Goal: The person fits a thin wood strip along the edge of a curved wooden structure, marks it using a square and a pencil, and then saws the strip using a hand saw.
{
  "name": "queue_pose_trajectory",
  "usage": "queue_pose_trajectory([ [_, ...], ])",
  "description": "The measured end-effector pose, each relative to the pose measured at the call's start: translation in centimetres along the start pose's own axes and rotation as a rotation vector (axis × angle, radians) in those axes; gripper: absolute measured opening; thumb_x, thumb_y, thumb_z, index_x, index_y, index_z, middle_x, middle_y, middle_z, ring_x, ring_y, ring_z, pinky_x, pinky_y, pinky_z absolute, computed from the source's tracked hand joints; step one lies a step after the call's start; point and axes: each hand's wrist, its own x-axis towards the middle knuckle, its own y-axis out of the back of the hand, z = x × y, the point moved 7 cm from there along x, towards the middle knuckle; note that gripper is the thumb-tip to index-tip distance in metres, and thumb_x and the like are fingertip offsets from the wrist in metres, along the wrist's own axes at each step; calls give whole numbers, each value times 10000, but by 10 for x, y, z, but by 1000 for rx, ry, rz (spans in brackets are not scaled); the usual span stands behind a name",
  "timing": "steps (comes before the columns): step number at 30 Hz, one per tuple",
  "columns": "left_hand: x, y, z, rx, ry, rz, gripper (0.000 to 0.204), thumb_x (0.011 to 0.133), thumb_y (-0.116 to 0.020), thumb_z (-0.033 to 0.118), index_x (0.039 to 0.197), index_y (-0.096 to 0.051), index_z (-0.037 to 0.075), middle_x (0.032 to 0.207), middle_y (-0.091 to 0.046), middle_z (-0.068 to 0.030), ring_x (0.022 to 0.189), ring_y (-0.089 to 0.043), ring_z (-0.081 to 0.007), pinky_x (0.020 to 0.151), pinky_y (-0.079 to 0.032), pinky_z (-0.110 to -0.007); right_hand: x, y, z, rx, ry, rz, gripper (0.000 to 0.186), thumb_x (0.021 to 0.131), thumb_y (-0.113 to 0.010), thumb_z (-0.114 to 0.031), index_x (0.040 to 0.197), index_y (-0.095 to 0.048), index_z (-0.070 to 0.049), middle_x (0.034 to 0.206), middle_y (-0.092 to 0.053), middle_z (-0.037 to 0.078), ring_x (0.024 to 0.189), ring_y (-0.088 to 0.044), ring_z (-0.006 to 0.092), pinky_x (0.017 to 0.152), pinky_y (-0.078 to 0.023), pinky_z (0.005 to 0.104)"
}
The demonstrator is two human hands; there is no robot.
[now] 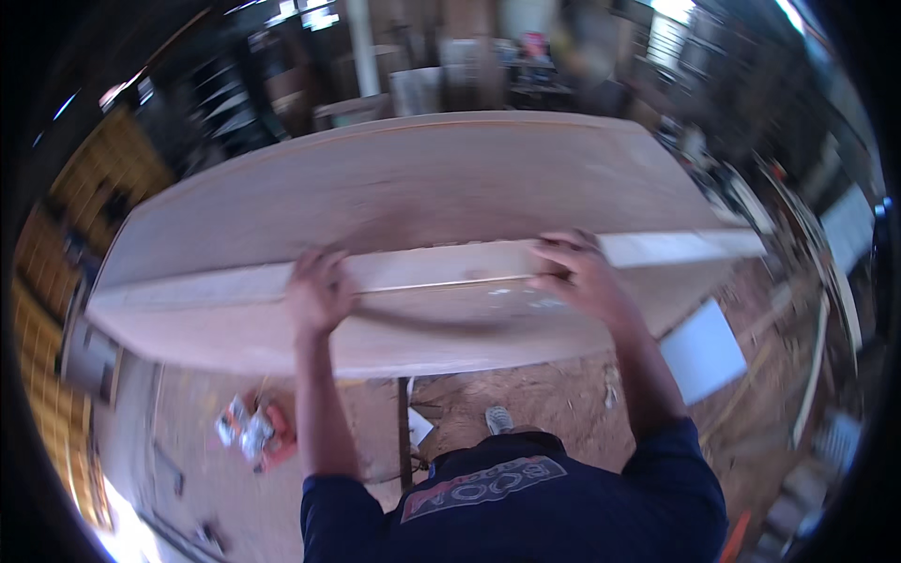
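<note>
Holding one long, narrow, pale wooden strip (pixel 441 266) at two places, with bare left hand (pixel 320 289) and bare right hand (pixel 582 272), in a grip narrowed across its width. Lies lengthwise across one broad, pinkish-brown wooden panel (pixel 422 183), looking lighter.

Blur smears the fingers (pixel 330 266) of the left hand (pixel 320 293), and the lower edge cuts off the dark shirt (pixel 563 521)

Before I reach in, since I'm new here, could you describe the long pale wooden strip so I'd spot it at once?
Find the broad, pinkish-brown, flat wooden panel filling the middle. The long, pale wooden strip runs across it left to right, under the left-hand grip and right-hand grip. It's paler and far narrower than the panel.
</note>
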Motion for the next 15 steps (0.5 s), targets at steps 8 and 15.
queue_pose_trajectory([
  [8, 10, -26, 25, -86, -46, -62, 232, 958, -645, 136, 1087, -790, 9, 1032, -723, -173, 985, -679, -381, 898, -542, -473, -27, 16, 17, -39, -6, 79, 543, 873, -852, -477, 1276, -780, -121, 1392, -681, 146, 1346, -588, 358, 1190, -411, 487],
  [15, 5, -32, 25, -9, -22, -74, 287, 1005, -585, 141, 1134, -792, -10, 1016, -715, -169, 984, -669, -369, 892, -536, -465, -107, 110, 99, -114, -295, 204, 422, 953, -813, -424, 1269, -782, -145, 1493, -629, 160, 1490, -466, 383, 1232, -386, 512],
])
